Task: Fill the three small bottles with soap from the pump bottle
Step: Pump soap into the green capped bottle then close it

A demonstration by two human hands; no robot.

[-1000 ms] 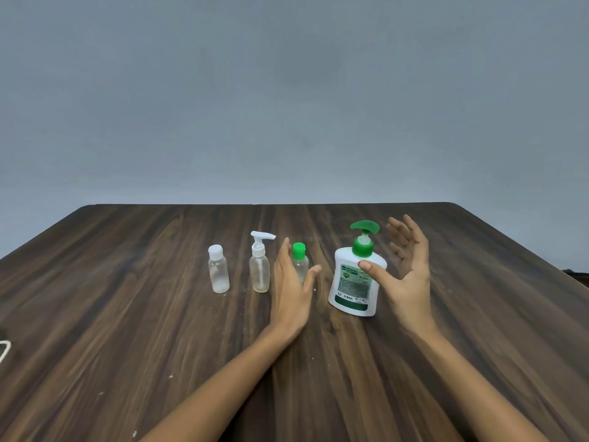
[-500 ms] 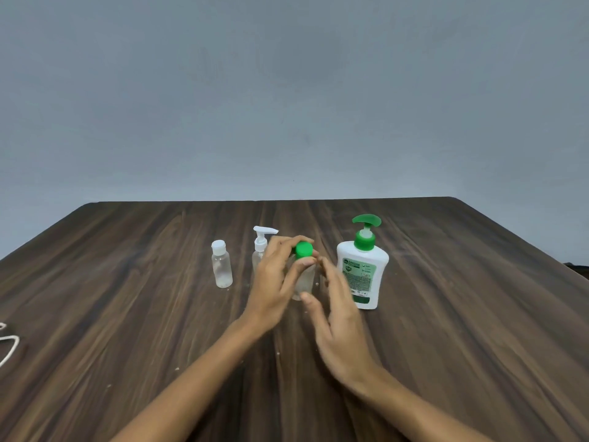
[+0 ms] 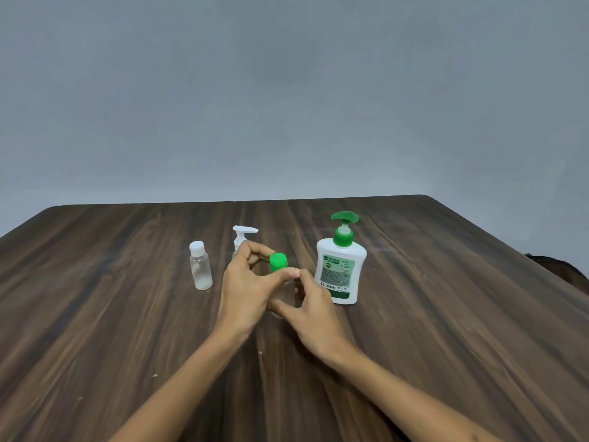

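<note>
Near the table's (image 3: 127, 314) middle, the left hand (image 3: 245, 291) pinches the green cap (image 3: 278, 261) of a small bottle (image 3: 288, 293) whose body the right hand's (image 3: 314, 317) curled fingers (image 3: 302, 282) grip.

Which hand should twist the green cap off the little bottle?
Probably the left hand: its fingers already curl around the green cap. The right hand holds the little bottle lower down, so it looks better placed to steady it.

White pump bottle (image 3: 339, 272) upright, green pump, three small clear bottles left: white-capped (image 3: 200, 266), white-pump (image 3: 242, 240), green-capped (image 3: 278, 262).
</note>
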